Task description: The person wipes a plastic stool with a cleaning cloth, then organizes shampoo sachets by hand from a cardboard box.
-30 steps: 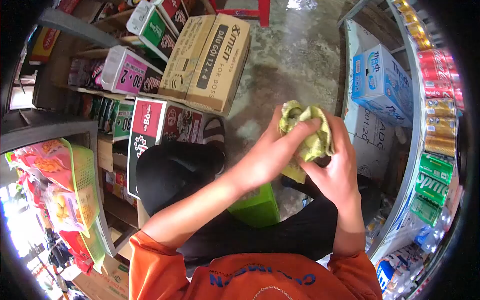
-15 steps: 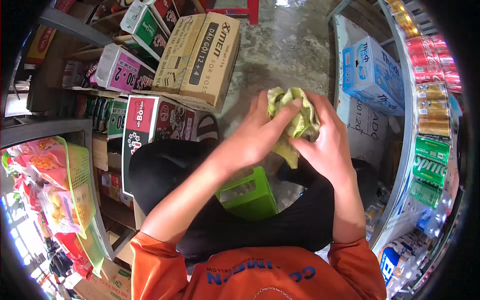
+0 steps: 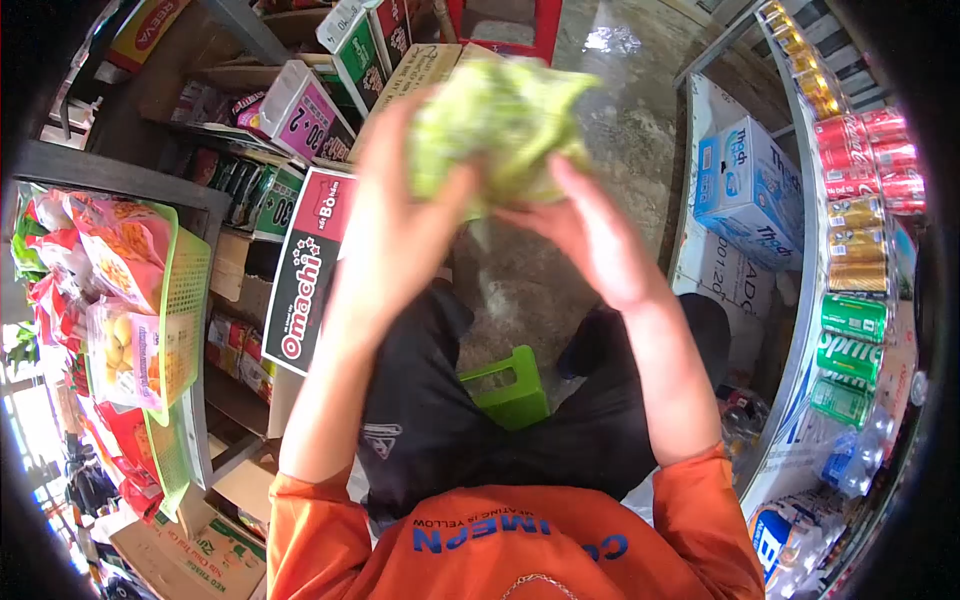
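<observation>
A yellow-green cloth (image 3: 505,125), smeared by motion, is held up in front of me, partly opened out with folds and a ragged outline. My left hand (image 3: 400,200) grips its left side, the thumb across the front and the fingers behind. At the lower right edge, my right hand (image 3: 590,225) pinches the cloth with thumb and fingers. Behind the cloth, a large brown carton (image 3: 418,68) is mostly covered. Below my hands, between my legs, is a green plastic stool (image 3: 510,388).
Left shelves carry an Omachi carton (image 3: 305,275), other noodle boxes and a light-green basket (image 3: 185,300) of packaged goods. On the right, a blue-and-white box (image 3: 750,190) stands near shelved cans (image 3: 850,315) and bottles. A red stool (image 3: 545,30) is ahead on the concrete floor (image 3: 620,120).
Both hands have risen and moved left with the cloth. It was bunched up between them before and is now spread wider. The view has shifted a little.
</observation>
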Tool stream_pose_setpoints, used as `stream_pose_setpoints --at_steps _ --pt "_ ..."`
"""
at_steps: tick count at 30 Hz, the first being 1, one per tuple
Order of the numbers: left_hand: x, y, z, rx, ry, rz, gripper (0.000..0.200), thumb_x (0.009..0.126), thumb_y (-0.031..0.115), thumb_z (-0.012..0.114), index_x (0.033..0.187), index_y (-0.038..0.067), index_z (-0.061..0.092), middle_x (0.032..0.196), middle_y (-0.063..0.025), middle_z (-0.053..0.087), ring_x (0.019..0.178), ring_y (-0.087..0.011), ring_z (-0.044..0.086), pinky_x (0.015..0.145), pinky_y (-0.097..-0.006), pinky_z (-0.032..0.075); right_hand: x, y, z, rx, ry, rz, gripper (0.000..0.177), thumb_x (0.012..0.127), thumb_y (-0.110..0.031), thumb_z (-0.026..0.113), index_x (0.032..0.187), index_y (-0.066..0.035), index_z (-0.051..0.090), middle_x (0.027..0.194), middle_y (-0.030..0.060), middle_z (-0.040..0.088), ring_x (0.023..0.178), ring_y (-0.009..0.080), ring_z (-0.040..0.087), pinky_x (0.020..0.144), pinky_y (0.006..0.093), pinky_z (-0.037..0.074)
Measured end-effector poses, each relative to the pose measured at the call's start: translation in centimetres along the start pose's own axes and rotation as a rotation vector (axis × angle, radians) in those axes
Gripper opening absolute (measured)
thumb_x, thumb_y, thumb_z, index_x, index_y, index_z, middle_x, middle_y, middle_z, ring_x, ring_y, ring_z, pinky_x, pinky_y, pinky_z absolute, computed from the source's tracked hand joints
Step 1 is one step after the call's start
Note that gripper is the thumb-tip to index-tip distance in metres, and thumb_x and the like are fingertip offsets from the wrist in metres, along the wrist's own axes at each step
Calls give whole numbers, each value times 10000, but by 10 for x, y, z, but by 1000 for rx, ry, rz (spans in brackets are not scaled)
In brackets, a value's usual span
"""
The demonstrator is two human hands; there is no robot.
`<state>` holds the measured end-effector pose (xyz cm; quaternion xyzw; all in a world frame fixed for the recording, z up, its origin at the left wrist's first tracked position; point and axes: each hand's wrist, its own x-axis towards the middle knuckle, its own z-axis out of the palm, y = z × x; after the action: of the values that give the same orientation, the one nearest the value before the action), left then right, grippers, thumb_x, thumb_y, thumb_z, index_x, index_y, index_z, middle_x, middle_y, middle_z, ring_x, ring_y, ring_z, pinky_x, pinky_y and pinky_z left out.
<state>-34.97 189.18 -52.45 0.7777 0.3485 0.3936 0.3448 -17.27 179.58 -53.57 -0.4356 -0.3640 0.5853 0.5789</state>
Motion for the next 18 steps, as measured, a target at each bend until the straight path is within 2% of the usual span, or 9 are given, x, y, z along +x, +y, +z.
stream_pose_setpoints --at_steps 2,3,4,5,8,9,12,14,18 --pt "-6 -11 -36 40 204 -25 493 848 70 659 1322 -15 555 1241 -208 590 1176 -337 595 1042 -411 453 12 8 19 -288 -70 -73 781 1042 -546 446 1602 -54 215 1540 186 435 1334 292 518 1091 441 441" --pt "-13 -17 -56 211 260 14 476 854 63 659 1315 -8 561 1234 -207 581 1165 -351 593 1026 -422 454 10 6 23 -536 -22 50 744 1036 -475 511 1586 -50 247 1496 230 469 1302 332 552 1071 472 458" --pt "-23 -28 -72 374 311 57 476 862 62 657 1323 -1 554 1245 -209 563 1160 -370 585 1023 -432 448 13 19 20 -810 20 -72 723 1021 -414 556 1570 -42 270 1457 243 494 1269 363 570 1051 476 467" --pt "-36 -40 -82 418 320 -14 482 874 73 662 1336 1 542 1273 -214 543 1173 -386 569 1025 -442 444 19 40 14 -1081 65 -199 706 1005 -354 601 1554 -33 294 1417 256 520 1237 393 588 1030 481 476" --pt "-93 -93 -100 716 81 -189 540 909 164 693 1389 -1 508 1315 -250 521 1213 -451 515 1055 -494 415 31 75 5 -1360 81 -180 697 953 -260 669 1520 -25 338 1374 257 537 1158 424 611 979 482 497" --pt "-115 -113 -104 787 -73 -243 619 885 197 721 1437 44 486 1363 -268 482 1256 -458 471 1076 -518 394 37 87 2 -1370 78 -187 697 953 -260 669 1520 -25 338 1374 257 537 1158 424 611 979 482 497" --pt "-137 -113 -99 770 5 -264 666 903 226 720 1486 59 444 1441 -274 427 1336 -463 382 1122 -541 340 61 120 0 -1500 75 -315 719 910 -264 706 1496 -35 357 1350 237 562 1099 424 632 956 488 500" --pt "-137 -99 -100 701 125 -300 678 937 279 706 1520 93 413 1493 -233 405 1393 -423 334 1161 -516 292 79 135 5 -1530 61 -231 550 880 -228 731 1346 -15 530 1217 247 646 1055 416 660 910 496 520" --pt "-131 -66 -116 575 186 -227 649 932 242 714 1487 55 435 1481 -246 412 1386 -428 343 1156 -515 299 113 162 -8 -1596 20 -26 405 877 -278 730 1195 -36 665 971 233 704 962 425 681 878 517 526"
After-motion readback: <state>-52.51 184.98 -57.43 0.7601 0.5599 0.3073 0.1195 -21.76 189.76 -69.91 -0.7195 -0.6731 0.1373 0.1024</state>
